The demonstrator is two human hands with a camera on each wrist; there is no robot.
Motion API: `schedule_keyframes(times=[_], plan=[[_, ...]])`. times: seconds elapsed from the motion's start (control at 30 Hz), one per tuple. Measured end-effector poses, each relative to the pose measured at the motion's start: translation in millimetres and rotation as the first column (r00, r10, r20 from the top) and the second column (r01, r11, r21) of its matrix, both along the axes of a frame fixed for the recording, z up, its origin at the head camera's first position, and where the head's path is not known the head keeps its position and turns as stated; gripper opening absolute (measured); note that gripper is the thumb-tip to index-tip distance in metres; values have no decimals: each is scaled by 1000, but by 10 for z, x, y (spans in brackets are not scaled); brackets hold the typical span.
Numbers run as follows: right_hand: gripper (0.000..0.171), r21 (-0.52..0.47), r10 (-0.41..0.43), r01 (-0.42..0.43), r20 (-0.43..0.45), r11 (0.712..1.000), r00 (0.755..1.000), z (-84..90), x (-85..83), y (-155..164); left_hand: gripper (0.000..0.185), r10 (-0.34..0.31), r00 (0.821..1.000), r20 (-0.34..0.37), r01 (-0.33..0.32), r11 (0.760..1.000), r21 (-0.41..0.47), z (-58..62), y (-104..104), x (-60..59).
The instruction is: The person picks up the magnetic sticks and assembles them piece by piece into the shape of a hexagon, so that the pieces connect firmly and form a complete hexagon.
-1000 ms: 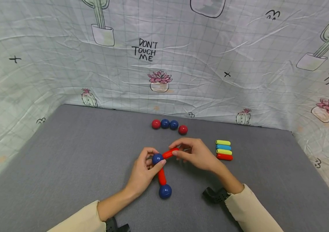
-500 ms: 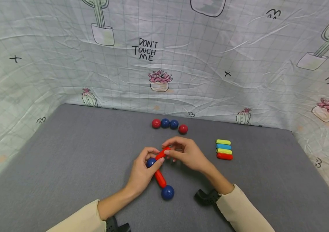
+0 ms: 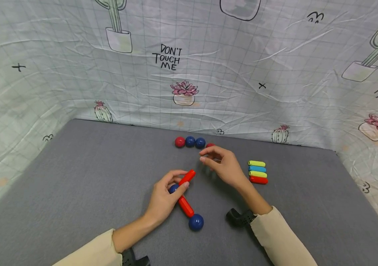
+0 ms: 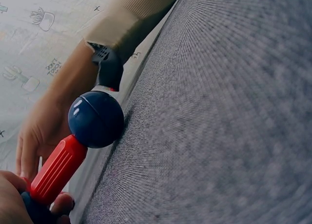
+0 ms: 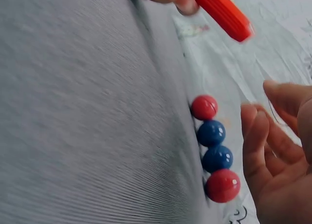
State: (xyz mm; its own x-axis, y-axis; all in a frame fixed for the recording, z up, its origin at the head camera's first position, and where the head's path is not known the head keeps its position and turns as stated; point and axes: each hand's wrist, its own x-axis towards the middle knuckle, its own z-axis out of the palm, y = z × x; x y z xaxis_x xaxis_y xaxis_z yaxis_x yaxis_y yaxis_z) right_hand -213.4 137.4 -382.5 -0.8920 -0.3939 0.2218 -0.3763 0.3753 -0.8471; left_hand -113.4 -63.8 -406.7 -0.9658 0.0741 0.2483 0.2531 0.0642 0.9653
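Left hand (image 3: 164,197) pinches blue plastic ball (image 3: 173,188) joining two red plastic rods (image 3: 187,177). Right hand (image 3: 223,166), fingers apart, empty, nears red plastic ball (image 5: 223,185). Risk: loose upper rod may drop off.

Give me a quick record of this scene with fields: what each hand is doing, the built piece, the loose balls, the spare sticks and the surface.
left hand: grips the blue ball joint of the red-stick-and-blue-ball toy piece
right hand: open, holds nothing, above the far red plastic ball
row of loose balls: red, blue, blue, red
stack of coloured plastic sticks: yellow, blue, yellow, red, lying side by side
grey fabric table surface: bears everything
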Motion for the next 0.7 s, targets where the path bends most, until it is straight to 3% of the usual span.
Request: schedule_keyframes(times=[0.1,0.4,0.57,0.7], plan=[[23,7,-86,86,-59,996,995,-3,-90,20,29,-21,1000,12,21,999,26,101,-6,41],[21,13,-301,303,-91,953,949,-131,-240,63,27,-42,999,-10,42,998,46,94,5,45],[25,30,-344,350,-122,936,931,-224,-290,82,25,-25,1000,-15,26,999,23,95,4,44],[32,66,-316,329,-158,942,936,-263,-311,90,25,-30,1000,5,30,999,17,106,5,37]])
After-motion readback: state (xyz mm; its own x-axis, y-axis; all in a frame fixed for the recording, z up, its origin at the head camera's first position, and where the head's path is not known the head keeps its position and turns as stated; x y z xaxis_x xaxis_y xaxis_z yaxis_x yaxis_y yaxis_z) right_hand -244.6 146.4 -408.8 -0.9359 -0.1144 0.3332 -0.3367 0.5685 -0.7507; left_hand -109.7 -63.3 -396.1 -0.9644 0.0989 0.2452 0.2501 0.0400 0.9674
